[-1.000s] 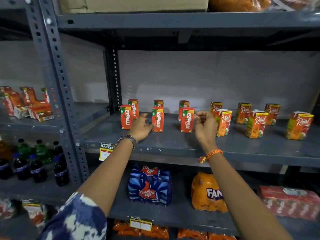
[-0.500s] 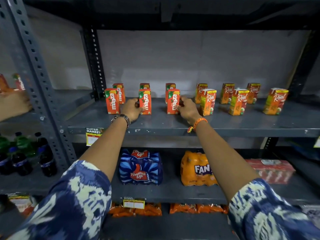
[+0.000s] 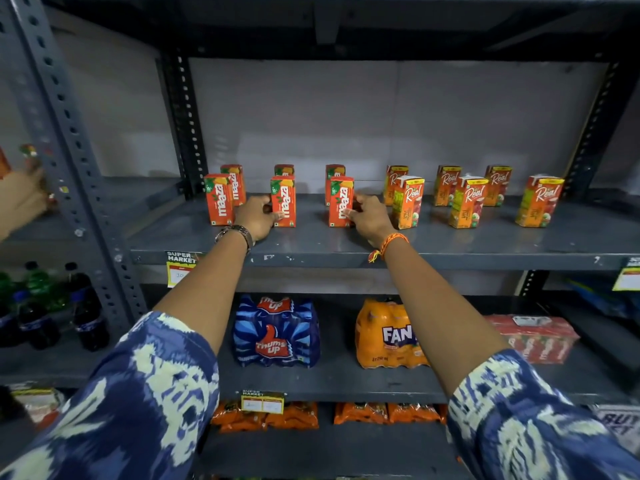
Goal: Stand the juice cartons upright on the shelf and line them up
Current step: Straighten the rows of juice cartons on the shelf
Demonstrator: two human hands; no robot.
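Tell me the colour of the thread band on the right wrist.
Orange thread wristband; head view.

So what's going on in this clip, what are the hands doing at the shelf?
A person is tidying juice cartons on a grey metal shelf. The left hand is against the middle front Maaza carton, and the right hand is on the right front Maaza carton. All the Maaza cartons stand upright, in front and back rows. The Real cartons to the right are upright too, but staggered and not yet lined up.
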